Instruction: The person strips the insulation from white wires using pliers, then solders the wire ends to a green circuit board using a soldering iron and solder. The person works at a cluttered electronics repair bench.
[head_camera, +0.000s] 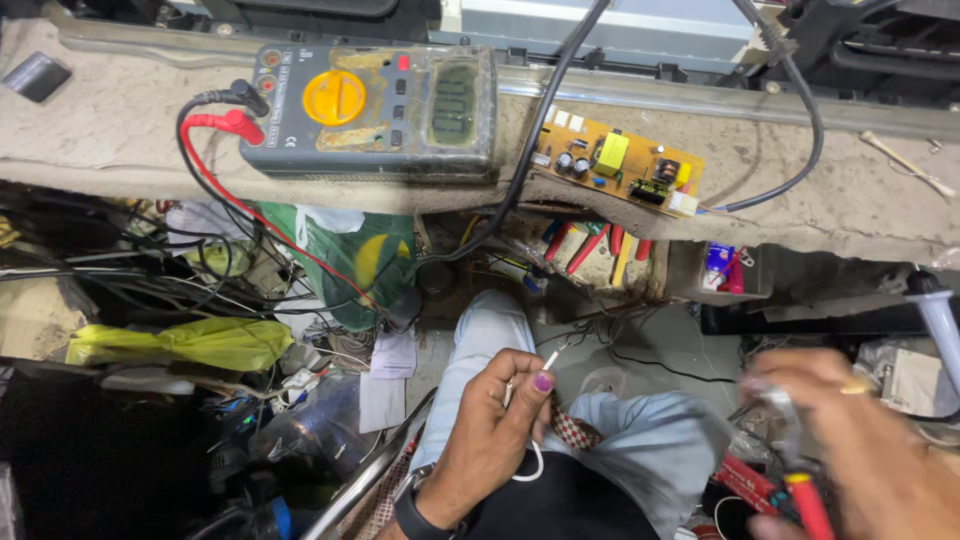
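My left hand (498, 420) is over my lap, pinching a thin white wire (551, 358) between thumb and fingers; the wire loops down below the hand. My right hand (860, 440), blurred at the lower right, grips red-handled pliers (800, 480) with the metal jaws pointing up-left toward the wire. The two hands are apart. On the worn bench above lie a grey multimeter (370, 108) with a yellow dial and a yellow circuit board (620, 165).
Red and black probe leads (215, 160) hang off the bench's left. A black cable (540, 130) crosses the bench. Red-handled tools (590, 245) sit in a shelf below. A soldering iron handle (938, 310) stands at right. Bags and tangled wires clutter the floor at left.
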